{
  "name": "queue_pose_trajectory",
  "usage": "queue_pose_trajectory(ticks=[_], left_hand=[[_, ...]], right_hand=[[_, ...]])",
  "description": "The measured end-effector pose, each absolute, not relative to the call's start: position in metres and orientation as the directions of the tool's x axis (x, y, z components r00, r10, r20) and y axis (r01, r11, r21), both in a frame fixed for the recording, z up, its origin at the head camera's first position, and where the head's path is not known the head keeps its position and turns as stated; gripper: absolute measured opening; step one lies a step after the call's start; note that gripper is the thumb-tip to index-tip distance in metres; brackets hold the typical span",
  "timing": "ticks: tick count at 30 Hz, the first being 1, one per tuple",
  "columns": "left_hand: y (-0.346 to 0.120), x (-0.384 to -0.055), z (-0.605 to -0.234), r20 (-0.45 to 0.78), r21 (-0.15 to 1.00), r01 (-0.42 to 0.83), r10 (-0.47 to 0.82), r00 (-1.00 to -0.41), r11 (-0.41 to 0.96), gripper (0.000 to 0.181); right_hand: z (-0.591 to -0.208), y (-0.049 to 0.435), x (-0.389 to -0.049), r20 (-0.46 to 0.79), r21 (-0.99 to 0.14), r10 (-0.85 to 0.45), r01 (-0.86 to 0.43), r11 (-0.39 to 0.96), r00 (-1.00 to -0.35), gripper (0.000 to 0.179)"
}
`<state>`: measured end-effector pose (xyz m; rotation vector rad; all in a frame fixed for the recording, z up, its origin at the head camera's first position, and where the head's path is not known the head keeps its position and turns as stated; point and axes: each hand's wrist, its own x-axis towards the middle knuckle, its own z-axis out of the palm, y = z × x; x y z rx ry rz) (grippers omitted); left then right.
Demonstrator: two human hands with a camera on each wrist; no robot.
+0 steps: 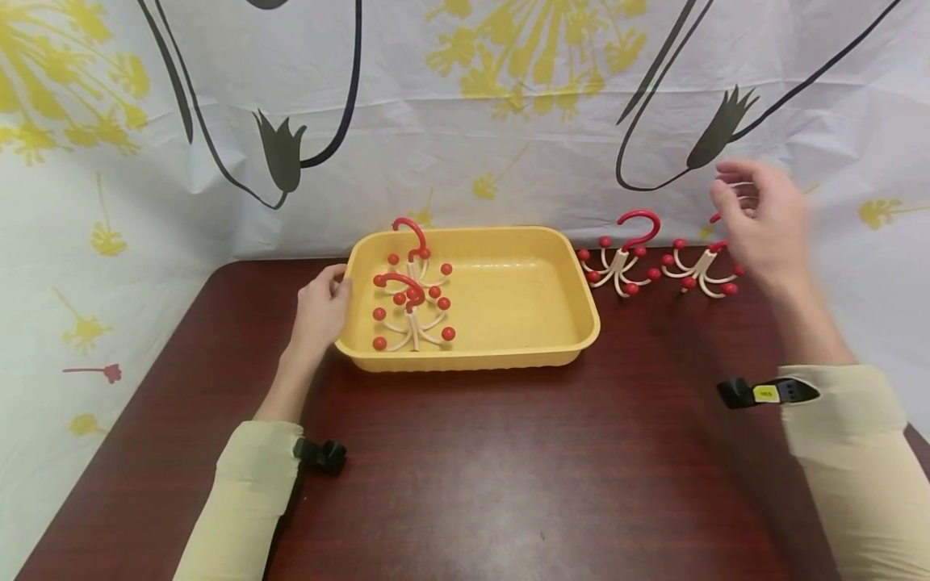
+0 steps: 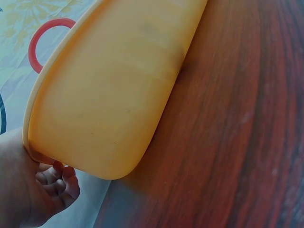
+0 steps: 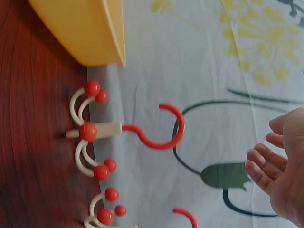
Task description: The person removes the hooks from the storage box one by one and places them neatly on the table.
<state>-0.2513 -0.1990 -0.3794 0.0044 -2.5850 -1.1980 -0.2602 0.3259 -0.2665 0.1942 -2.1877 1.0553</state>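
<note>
My left hand (image 1: 322, 309) grips the left rim of a yellow plastic tray (image 1: 523, 303); in the left wrist view its fingers (image 2: 70, 184) curl beneath the rim at a corner. Inside the tray's left half stand two hook hangers, a rear one (image 1: 417, 250) and a front one (image 1: 412, 327), each with a red hook and cream arms tipped with red balls. My right hand (image 1: 770, 222) is in the air, fingers loosely bent and holding nothing. It partly hides the hook of the far-right hanger (image 1: 703, 263). Between that hanger and the tray stands a similar hanger (image 1: 619, 262).
Everything stands on a dark red-brown wooden table (image 1: 465, 468). A white curtain (image 1: 465, 177) with yellow and grey flower prints hangs right behind the tray and hangers. Black straps with small devices (image 1: 766, 393) sit on both sleeves.
</note>
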Motion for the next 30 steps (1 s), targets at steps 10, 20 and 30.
queue_pose_trajectory(ticks=[10,20,30], left_hand=[[-0.198,-0.251,-0.379,0.274,0.743,0.132,-0.119,-0.954,0.656,0.039],[-0.199,-0.25,-0.377,0.268,0.748,0.127,-0.122,-0.956,0.652,0.039],[-0.199,-0.25,-0.378,0.265,0.749,0.122,-0.126,-0.956,0.651,0.039]], right_hand=[[-0.264,0.288,-0.251,0.679,-0.536,0.018,-0.479,0.695,-0.734,0.032],[-0.263,0.243,-0.245,0.711,-0.456,-0.152,-0.615,0.643,-0.686,0.028],[-0.271,0.201,-0.245,0.676,-0.438,-0.281,-0.678,0.589,-0.681,0.027]])
